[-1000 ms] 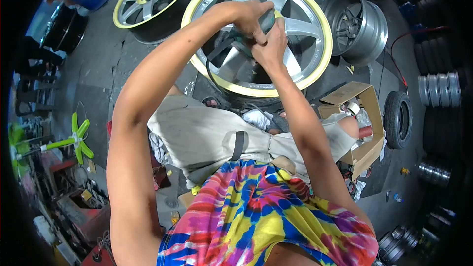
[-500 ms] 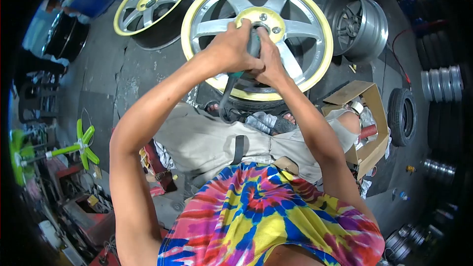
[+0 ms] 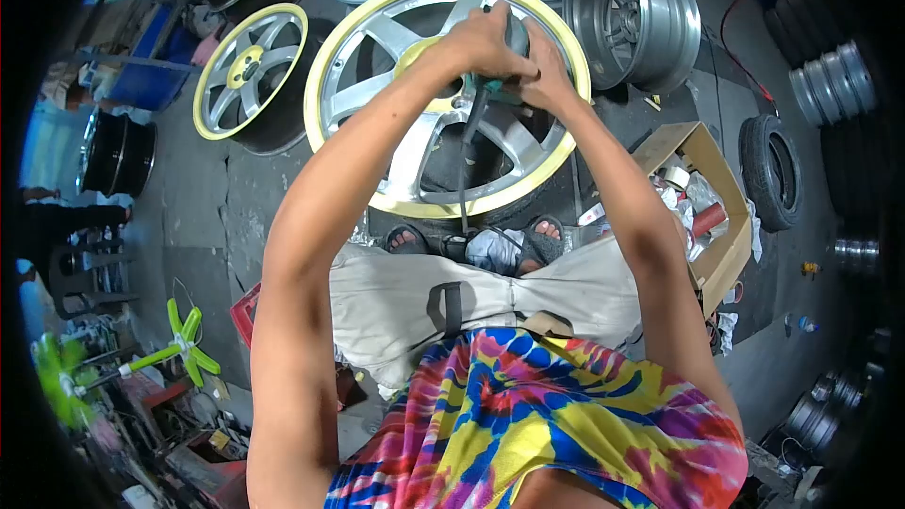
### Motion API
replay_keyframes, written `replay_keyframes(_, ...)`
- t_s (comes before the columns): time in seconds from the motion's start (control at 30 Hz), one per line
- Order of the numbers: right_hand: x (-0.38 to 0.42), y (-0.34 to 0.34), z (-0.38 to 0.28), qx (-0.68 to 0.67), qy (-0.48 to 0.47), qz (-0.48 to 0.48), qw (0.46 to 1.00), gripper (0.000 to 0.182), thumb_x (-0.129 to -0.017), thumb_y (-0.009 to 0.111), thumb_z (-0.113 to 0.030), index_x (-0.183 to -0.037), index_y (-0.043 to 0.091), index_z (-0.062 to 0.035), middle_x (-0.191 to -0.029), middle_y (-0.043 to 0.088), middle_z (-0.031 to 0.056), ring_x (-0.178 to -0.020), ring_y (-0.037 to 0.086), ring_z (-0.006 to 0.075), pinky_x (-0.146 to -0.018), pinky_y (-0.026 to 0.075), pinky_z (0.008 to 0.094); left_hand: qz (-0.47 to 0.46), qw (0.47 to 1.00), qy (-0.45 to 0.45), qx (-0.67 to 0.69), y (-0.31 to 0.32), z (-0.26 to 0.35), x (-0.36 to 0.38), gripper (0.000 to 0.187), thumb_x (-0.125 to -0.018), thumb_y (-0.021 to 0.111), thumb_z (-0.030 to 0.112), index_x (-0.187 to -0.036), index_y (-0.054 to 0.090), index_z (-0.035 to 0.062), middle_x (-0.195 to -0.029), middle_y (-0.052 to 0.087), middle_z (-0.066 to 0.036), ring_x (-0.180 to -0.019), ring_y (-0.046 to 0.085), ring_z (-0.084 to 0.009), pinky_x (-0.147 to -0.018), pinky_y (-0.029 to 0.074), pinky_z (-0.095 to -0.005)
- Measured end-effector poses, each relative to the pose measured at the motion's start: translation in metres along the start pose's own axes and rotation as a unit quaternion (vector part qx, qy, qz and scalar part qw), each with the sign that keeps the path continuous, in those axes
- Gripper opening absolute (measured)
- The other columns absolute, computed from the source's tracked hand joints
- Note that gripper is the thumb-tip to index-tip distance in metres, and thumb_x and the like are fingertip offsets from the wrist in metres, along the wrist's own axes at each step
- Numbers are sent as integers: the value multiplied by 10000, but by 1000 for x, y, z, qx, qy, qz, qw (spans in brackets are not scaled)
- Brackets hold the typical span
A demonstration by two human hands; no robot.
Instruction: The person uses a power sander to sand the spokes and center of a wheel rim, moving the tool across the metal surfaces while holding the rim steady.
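Both my hands are wrapped round a green corded power tool (image 3: 518,38), whose working end is hidden over the wheel. My left hand (image 3: 485,43) grips it from the left, and my right hand (image 3: 547,71) closes round its right side. Under them lies a large silver wheel rim (image 3: 412,158) with several spokes and a yellow outer lip. Its yellow hub is partly covered by my left forearm. From the tool a dark cord (image 3: 466,165) runs down across the spokes towards my feet.
A second yellow-lipped rim (image 3: 247,68) leans at the left, and a deep grey rim (image 3: 650,19) lies at the right. An open cardboard box (image 3: 731,259) full of odds and ends stands beside my right knee, near a tire (image 3: 771,172). A green fan (image 3: 186,344) is at lower left.
My hands and the tool have moved from the hub to the right-hand spokes of the large rim. The camera view has shifted too, showing more of my feet.
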State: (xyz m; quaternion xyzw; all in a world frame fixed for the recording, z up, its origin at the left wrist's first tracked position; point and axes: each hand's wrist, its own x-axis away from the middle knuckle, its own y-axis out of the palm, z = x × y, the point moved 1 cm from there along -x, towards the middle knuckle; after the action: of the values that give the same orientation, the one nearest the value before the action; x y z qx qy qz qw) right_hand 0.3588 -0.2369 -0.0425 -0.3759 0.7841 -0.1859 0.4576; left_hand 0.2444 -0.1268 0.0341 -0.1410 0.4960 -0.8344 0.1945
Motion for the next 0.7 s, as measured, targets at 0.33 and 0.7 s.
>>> replay_keyframes(0.33,-37,11,21,-67,88,-20,994,630,-604,891,-120,-1084,508,18,-1025,586,228,-1027,595,488,-816,488,507,24,998,53,-37,-7,-21,-57,1155,-586,836,559,-1425,418,-115,-1208,640,-359,-1112,659,-440,-971,529,-439)
replay_keyframes(0.7,56,-19,-60,-87,52,40,994,617,-608,869,-137,-1109,564,54,-1068,547,224,-974,597,488,-790,499,515,-59,996,49,-32,0,38,64,998,-606,842,415,-1407,433,-18,-1216,566,-348,-1100,632,-507,-951,539,-495)
